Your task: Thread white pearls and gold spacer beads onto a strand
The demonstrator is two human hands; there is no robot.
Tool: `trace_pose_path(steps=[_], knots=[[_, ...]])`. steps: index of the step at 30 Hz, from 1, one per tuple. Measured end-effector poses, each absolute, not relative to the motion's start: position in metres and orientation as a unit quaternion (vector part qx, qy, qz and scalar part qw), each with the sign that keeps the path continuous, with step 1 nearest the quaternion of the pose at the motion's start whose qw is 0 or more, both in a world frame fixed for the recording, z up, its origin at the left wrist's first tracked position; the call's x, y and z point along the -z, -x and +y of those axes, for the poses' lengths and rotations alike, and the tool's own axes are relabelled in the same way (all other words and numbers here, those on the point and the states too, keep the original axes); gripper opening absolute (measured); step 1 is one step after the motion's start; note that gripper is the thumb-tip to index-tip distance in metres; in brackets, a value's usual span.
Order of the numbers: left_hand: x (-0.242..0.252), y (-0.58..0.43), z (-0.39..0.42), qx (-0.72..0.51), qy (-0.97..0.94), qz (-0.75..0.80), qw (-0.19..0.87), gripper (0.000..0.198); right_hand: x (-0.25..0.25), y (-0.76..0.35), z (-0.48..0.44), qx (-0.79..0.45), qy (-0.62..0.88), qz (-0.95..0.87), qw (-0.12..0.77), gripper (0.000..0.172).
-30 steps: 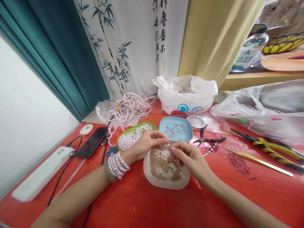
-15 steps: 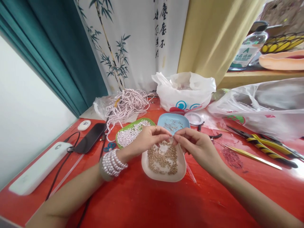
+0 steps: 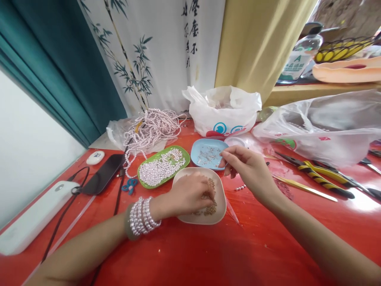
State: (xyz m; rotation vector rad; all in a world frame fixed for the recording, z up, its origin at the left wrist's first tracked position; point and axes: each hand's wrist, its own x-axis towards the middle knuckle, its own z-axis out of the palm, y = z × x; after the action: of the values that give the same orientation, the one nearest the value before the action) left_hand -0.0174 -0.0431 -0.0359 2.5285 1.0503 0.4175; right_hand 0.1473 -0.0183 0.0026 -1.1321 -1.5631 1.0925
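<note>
My left hand (image 3: 195, 192) reaches down into the cream tray (image 3: 219, 214), its fingers closed together among the small gold beads (image 3: 210, 209). Whatever is between those fingertips is hidden. Several pearl-bead strands (image 3: 144, 216) circle my left wrist. Beside the blue tray (image 3: 195, 153), my right hand (image 3: 242, 161) is raised with thumb and forefinger pinched; what they grip is too small to make out. A short row of pearl beads (image 3: 240, 187) shows just below that hand; whether it joins the pinch I cannot tell. Thin metal pieces (image 3: 208, 155) lie in the blue tray.
A green tray (image 3: 186, 159) of loose pearl beads and a heap of bead strands (image 3: 154, 129) sit behind left. Pliers (image 3: 315, 172) and gold tweezers (image 3: 306, 188) lie right. Plastic bags (image 3: 223, 115) stand behind. A phone (image 3: 104, 174) and a white power bank (image 3: 35, 218) are left.
My hands were together above the cream tray. The left has dropped down to the gold beads, and the right has moved apart to the right. The view has shifted slightly.
</note>
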Motion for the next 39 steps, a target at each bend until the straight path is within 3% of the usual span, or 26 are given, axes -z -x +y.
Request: trace_pose_path(steps=[7, 11, 17, 21, 26, 39], knots=[[0.037, 0.021, -0.041, -0.125, -0.896, 0.376, 0.202, 0.010, 0.000, -0.149, -0.015, -0.446, 0.460, -0.623, 0.449, 0.014], [0.031, 0.024, -0.038, -0.182, -0.861, 0.407, 0.243, 0.012, 0.000, -0.148, -0.015, -0.434, 0.451, -0.635, 0.453, 0.014], [0.025, 0.026, -0.032, -0.291, -0.652, 0.436, 0.548, 0.009, 0.001, -0.145, -0.021, -0.448, 0.436, -0.639, 0.448, 0.017], [0.029, 0.031, -0.026, -0.389, -0.484, 0.411, 0.667, 0.015, 0.012, -0.136, -0.031, -0.501, 0.418, -0.636, 0.412, 0.018], [0.033, 0.036, -0.022, -0.465, -0.394, 0.375, 0.698, 0.020, 0.023, -0.127, -0.039, -0.539, 0.427, -0.625, 0.370, 0.017], [0.037, 0.036, -0.022, -0.455, -0.397, 0.351, 0.716, 0.015, 0.026, -0.126, -0.040, -0.553, 0.438, -0.607, 0.366, 0.015]])
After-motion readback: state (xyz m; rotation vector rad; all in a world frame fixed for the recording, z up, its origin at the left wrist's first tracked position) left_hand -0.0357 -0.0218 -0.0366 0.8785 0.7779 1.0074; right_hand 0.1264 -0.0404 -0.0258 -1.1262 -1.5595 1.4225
